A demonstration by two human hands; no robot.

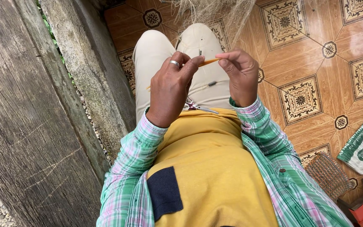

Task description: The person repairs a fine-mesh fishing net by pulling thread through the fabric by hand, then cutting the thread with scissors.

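Thin orange needle-like stick [209, 62], slanted, pinched at both ends between fingertips above the lap; pale fine netting [215, 12] trails beyond the knees.

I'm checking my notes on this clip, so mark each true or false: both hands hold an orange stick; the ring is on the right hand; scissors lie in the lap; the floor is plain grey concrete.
1. Both hands hold the thin orange stick: true, left hand and right hand pinch it.
2. The ring is on the right hand: false, on the left.
3. Scissors lie in the lap: true.
4. The floor is grey concrete: false, patterned brown floor tiles.
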